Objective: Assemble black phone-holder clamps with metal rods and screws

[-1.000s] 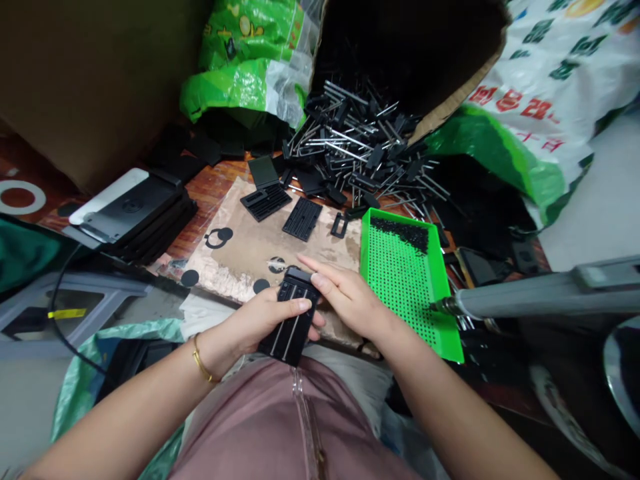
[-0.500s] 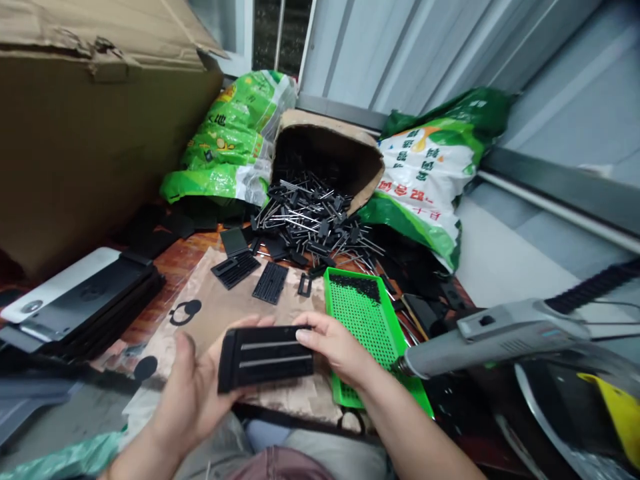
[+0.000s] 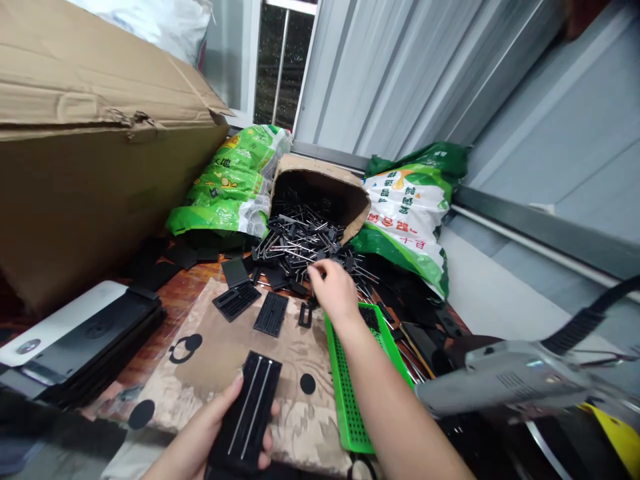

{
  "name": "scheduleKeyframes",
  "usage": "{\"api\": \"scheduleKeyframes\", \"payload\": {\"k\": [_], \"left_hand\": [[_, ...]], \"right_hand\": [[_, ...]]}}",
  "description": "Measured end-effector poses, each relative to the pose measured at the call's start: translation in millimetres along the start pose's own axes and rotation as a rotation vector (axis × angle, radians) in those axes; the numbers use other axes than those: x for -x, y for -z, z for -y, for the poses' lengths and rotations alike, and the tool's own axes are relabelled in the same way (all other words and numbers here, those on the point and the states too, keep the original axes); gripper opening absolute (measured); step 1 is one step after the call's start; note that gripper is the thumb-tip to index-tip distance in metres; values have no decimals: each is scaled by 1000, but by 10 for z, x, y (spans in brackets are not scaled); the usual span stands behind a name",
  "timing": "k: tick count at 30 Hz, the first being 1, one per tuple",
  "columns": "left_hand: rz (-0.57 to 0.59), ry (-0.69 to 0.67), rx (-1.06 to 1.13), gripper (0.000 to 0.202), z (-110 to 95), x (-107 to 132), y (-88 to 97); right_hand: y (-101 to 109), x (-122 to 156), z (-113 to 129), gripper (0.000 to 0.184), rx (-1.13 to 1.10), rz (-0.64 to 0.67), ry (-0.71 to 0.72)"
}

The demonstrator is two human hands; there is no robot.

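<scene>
My left hand [image 3: 220, 417] is wrapped round a long black plastic plate [image 3: 250, 407] that has two thin metal rods lying along it. The plate is tilted, its far end pointing up and away over the cardboard sheet. My right hand [image 3: 334, 288] reaches to the near edge of a heap of black pieces with metal rods [image 3: 295, 237]. Its thumb and fingers are curled together; whatever is between them is hidden. Below the right forearm lies a green perforated tray [image 3: 345, 393] with small black bits at its far end.
The heap spills from an open carton [image 3: 325, 165] between two green-and-white sacks [image 3: 225, 190] [image 3: 407, 213]. Flat black slotted pieces [image 3: 271, 313] lie on the cardboard sheet [image 3: 215, 347]. A stack of panels [image 3: 95, 327] stands left, under a large box [image 3: 90, 200]. A grey power tool [image 3: 505, 380] juts in from the right.
My right hand has let go of the black plate and moved forward to the heap. My left hand has turned the plate lengthwise and brought it lower. The view has tilted upward.
</scene>
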State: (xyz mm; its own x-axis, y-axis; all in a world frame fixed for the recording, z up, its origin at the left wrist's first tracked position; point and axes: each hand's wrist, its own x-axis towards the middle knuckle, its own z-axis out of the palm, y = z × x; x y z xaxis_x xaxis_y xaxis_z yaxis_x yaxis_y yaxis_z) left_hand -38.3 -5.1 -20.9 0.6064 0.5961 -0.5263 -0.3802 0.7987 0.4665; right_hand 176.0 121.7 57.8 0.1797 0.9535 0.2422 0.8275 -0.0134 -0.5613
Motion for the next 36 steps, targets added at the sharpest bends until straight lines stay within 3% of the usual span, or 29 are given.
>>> {"api": "scheduleKeyframes", "payload": {"k": [2, 5, 10, 12, 15, 19, 21, 23, 25, 27, 31, 36], "left_hand": [[-23, -45, 53, 51, 22, -8, 25], [-17, -13, 40, 58, 35, 5, 44], [-57, -98, 108, 45, 30, 60, 53], [-50, -152, 148, 41, 4, 94, 59], [-37, -200, 167, 46, -72, 165, 81], [-26, -296, 165, 45, -188, 264, 106], [-13, -321, 159, 44, -225, 294, 85], [-8, -326, 157, 45, -241, 304, 39], [-10, -319, 158, 48, -237, 296, -12], [-15, -297, 157, 50, -216, 273, -40], [-11, -252, 130, 52, -155, 199, -10], [-15, -198, 82, 51, -104, 121, -43]], "right_hand": [[-5, -303, -86, 36, 69, -120, -124], [-84, -632, -218, 42, 104, -139, -213], [-140, -777, -345, 30, 58, -121, -157], [-75, -641, -341, 28, 26, -118, -76], [65, -223, -304, 31, -31, -71, 79], [160, 421, -345, 17, -128, 193, 355], [125, 628, -439, 20, -161, 337, 572], [62, 731, -556, 28, -163, 435, 697], [16, 757, -657, 40, -66, 464, 710], [9, 758, -706, 49, 78, 407, 663], [26, 822, -622, 24, 255, 208, 503], [-149, 945, -440, 18, 439, 233, 421]]}}
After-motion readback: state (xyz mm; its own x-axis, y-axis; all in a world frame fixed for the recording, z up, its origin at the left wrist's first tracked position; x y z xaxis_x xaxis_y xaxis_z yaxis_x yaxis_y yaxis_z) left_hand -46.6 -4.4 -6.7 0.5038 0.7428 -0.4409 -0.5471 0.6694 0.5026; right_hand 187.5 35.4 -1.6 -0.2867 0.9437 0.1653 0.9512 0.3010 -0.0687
